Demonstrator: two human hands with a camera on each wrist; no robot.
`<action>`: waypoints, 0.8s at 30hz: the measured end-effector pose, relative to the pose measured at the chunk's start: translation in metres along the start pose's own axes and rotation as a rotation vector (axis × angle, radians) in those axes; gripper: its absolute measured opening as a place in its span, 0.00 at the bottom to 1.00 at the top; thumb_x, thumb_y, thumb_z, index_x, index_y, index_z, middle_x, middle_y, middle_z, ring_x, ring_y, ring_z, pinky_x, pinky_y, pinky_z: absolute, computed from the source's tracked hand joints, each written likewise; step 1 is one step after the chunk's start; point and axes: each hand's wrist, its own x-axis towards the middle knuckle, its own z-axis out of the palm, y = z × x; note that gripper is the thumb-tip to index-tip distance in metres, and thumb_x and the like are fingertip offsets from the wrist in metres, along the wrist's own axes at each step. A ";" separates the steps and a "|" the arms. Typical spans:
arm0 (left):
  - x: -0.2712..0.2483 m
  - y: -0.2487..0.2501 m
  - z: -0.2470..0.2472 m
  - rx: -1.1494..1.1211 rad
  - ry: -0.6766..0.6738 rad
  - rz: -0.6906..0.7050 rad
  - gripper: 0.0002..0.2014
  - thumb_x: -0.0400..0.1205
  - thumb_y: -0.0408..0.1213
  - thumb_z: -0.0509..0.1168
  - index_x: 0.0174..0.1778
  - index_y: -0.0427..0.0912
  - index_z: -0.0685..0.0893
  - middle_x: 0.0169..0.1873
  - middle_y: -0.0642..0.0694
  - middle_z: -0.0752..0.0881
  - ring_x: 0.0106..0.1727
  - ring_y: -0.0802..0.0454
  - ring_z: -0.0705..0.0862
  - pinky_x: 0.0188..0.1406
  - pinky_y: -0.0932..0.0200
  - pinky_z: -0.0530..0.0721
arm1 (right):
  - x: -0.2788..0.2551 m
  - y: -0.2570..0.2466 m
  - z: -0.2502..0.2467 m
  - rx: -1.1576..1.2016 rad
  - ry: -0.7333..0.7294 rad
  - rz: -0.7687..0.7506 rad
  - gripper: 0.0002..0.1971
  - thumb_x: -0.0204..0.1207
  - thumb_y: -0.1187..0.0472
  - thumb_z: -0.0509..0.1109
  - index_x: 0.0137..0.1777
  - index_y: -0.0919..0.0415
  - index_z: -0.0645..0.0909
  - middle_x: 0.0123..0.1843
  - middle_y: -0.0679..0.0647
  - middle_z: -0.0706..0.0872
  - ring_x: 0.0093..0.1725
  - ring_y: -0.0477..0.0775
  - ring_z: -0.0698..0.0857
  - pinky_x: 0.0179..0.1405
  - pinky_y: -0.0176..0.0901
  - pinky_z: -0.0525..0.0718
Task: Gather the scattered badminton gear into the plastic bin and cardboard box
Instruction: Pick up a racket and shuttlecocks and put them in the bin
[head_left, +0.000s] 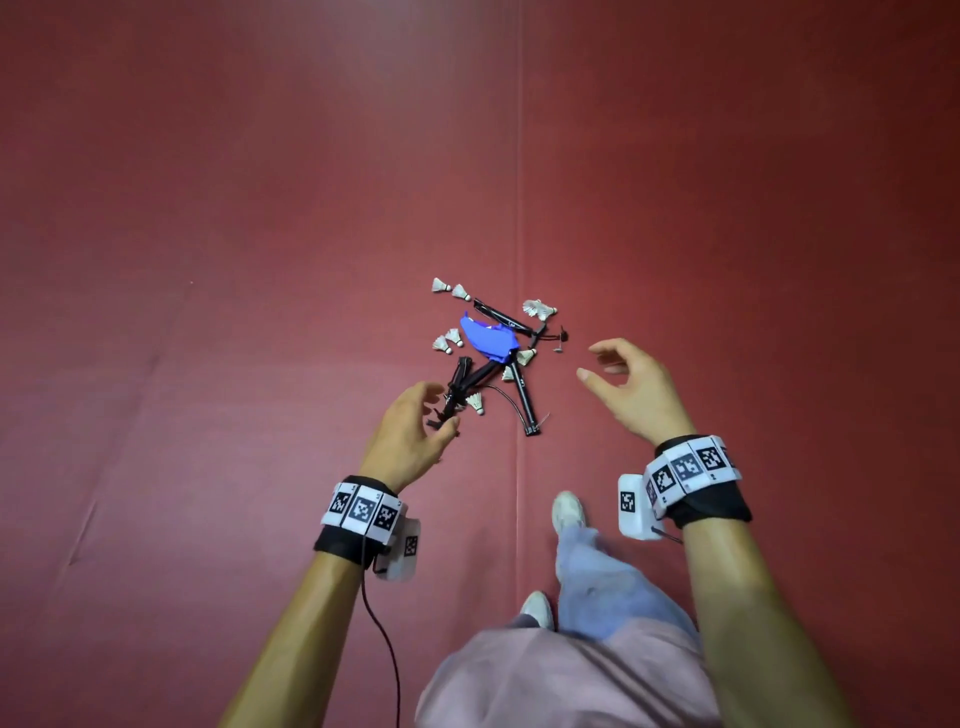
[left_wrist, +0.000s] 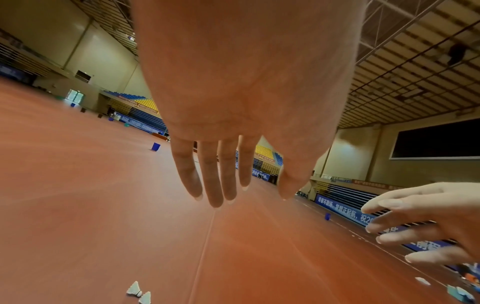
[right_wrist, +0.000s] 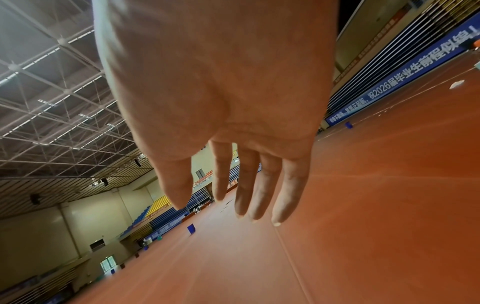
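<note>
Beside the floor seam (head_left: 519, 208) on the red court, shuttlecocks (head_left: 441, 285), black racket pieces (head_left: 501, 315) and blue cloth (head_left: 491, 340) lay heaped while I held my left hand (head_left: 410, 436) and right hand (head_left: 631, 387) spread, empty, above them.

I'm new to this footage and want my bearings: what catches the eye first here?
A small heap of black racket pieces, a blue cloth and white shuttlecocks lies on the red floor. The left hand and right hand hang over it, fingers relaxed, holding nothing.
</note>
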 end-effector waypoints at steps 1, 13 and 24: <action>0.016 -0.004 -0.002 0.017 -0.005 -0.007 0.26 0.79 0.59 0.69 0.71 0.51 0.79 0.60 0.53 0.85 0.55 0.57 0.85 0.53 0.55 0.87 | 0.020 0.000 0.006 0.005 -0.019 -0.006 0.15 0.78 0.54 0.79 0.62 0.53 0.85 0.58 0.50 0.88 0.56 0.50 0.87 0.55 0.38 0.79; 0.241 -0.036 -0.038 0.103 -0.003 -0.171 0.22 0.83 0.48 0.72 0.70 0.45 0.78 0.58 0.52 0.83 0.55 0.54 0.83 0.53 0.57 0.81 | 0.311 0.012 0.082 0.105 -0.268 0.097 0.14 0.78 0.60 0.79 0.62 0.59 0.84 0.53 0.53 0.88 0.50 0.52 0.87 0.57 0.42 0.84; 0.367 -0.236 0.116 0.521 -0.686 -0.350 0.27 0.84 0.48 0.69 0.76 0.40 0.72 0.68 0.39 0.81 0.66 0.37 0.84 0.64 0.44 0.82 | 0.402 0.187 0.294 -0.398 -0.923 0.309 0.22 0.76 0.52 0.80 0.65 0.57 0.77 0.44 0.53 0.84 0.50 0.60 0.88 0.50 0.44 0.82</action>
